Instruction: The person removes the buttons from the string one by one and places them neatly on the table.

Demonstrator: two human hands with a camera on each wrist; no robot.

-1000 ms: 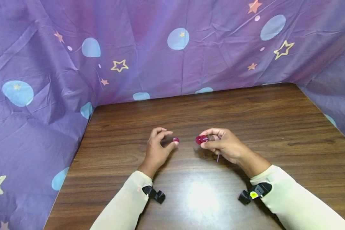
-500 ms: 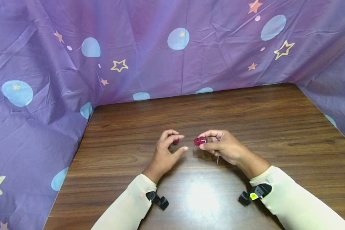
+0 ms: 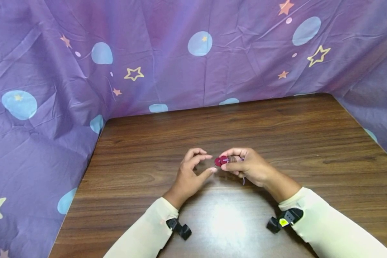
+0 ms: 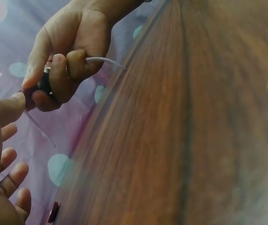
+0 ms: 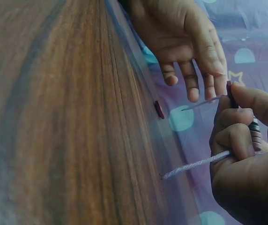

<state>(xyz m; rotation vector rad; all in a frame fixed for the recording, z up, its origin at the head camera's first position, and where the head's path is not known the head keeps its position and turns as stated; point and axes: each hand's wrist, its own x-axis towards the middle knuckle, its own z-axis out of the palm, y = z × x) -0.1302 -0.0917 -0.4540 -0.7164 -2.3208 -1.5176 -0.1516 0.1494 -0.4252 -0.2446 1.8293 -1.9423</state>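
The left hand [image 3: 188, 176], fingers spread, has just come beside the red discs [image 3: 217, 162] that the right hand [image 3: 252, 168] pinches on a cord [image 5: 197, 165], a loose disc [image 5: 159, 109] lying on the table [image 3: 277, 125], so the work now seems two-handed.

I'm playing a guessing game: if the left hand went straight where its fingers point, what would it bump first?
Probably the dark red discs that the right hand pinches, just ahead of the left hand. The thread end is close too, and its depth is hard to tell.
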